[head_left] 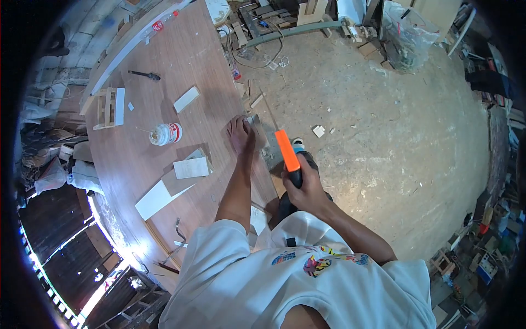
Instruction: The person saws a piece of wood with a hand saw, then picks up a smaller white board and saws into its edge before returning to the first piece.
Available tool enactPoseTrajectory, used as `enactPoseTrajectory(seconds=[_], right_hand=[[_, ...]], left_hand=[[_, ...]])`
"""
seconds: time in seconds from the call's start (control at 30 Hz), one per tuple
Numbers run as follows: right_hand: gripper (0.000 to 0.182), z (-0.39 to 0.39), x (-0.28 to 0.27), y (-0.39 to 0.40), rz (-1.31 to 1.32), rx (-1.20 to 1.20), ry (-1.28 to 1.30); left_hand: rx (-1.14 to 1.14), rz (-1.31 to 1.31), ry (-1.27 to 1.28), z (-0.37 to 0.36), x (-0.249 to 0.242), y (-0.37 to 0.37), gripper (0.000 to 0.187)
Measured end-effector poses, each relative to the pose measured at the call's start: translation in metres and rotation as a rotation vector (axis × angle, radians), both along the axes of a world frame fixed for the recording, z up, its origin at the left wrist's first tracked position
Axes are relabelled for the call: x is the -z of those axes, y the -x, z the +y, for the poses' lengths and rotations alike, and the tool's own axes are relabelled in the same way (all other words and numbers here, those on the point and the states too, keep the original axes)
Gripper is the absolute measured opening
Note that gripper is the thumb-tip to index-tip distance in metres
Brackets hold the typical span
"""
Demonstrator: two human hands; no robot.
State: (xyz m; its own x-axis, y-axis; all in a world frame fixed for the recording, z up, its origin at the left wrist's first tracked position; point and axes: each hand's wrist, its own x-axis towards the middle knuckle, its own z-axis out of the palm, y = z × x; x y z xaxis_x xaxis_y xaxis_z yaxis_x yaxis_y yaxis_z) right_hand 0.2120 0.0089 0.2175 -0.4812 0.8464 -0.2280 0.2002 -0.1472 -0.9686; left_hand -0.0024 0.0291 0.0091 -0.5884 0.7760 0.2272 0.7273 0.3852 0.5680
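My right hand (308, 185) is wrapped round the black end of an orange-and-black handle (287, 151), from which a thin blade points up and away over the floor. At the table's right edge, my left hand (241, 133) presses on a small wooden piece (256, 131) that juts past the edge; its fingers look bent and partly spread. The blade stands apart from that piece, to its right. On the table (208, 71), left of my left hand, are a jar with a red-and-white label (166, 134) and white-faced blocks (191, 168).
A small wooden frame (112, 108), a dark tool (144, 75), a white block (187, 100) and a plastic bottle (161, 24) are on the table. Small offcuts (318, 131) lie on the floor. A plastic bag (406, 41) and wood scraps stand at the back.
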Motion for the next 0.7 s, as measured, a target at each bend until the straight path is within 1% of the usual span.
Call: enactPoseTrajectory(seconds=[0.07,0.1,0.13,0.2,0.23,0.33,0.4,0.57,0.67,0.7], right_hand=[[0.024,-0.005,-0.014,-0.001,0.033,-0.086,0.064],[0.025,-0.006,-0.026,0.000,-0.005,-0.110,0.112],[0.025,-0.009,-0.027,0.000,-0.005,-0.110,0.112],[0.027,-0.014,-0.029,0.000,0.075,-0.155,0.006],[0.027,-0.019,-0.031,0.000,0.073,-0.153,0.082],[0.029,-0.025,-0.036,0.003,0.058,-0.178,0.113],[0.030,-0.029,-0.037,0.004,0.051,-0.181,0.118],[0.031,-0.035,-0.034,0.004,0.046,-0.189,0.113],[0.031,-0.034,-0.043,0.005,0.067,-0.176,0.149],[0.031,-0.031,-0.050,0.006,0.031,-0.184,0.210]], left_hand=[[0.012,0.036,-0.015,-0.001,0.001,0.000,0.017],[0.021,0.073,-0.030,-0.001,0.004,0.001,0.017],[0.021,0.073,-0.031,-0.001,0.007,0.002,0.017],[0.013,0.040,0.017,0.001,0.007,0.004,0.020],[0.014,0.040,0.017,0.001,0.004,0.003,0.020],[-0.029,-0.017,0.049,0.001,0.002,0.000,0.020],[-0.031,0.039,0.125,0.000,0.008,0.002,0.022],[-0.033,0.061,0.087,-0.001,0.017,0.003,0.023],[-0.043,0.064,0.082,0.000,0.014,0.002,0.022],[-0.041,0.064,0.081,-0.001,0.016,0.002,0.022]])
